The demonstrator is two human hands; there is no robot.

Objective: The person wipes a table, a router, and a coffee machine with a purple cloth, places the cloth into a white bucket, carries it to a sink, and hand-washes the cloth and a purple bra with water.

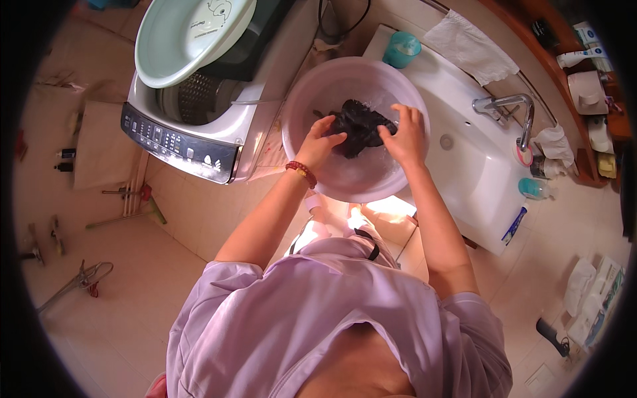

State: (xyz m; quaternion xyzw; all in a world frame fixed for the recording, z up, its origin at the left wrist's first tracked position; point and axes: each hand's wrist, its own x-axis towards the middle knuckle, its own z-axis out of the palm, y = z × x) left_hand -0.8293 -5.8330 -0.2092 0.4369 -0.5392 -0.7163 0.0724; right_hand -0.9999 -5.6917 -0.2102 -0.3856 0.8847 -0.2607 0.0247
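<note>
A crumpled black cloth lies in water in a pale pink-purple plastic basin. My left hand is at the cloth's left side, thumb and fingers spread, its fingertips over the edge of the fabric. On the opposite side, my right hand has its fingers parted and raised, with the thumb against or just above the cloth's right edge. Neither hand is closed round the fabric. A red bead bracelet circles my left wrist. The basin overlaps the left end of a white washbasin.
To the left stands a top-loading washing machine, lid raised, with a pale green basin tilted on it. A chrome faucet, a teal cup, a teal bottle and a paper towel surround the washbasin.
</note>
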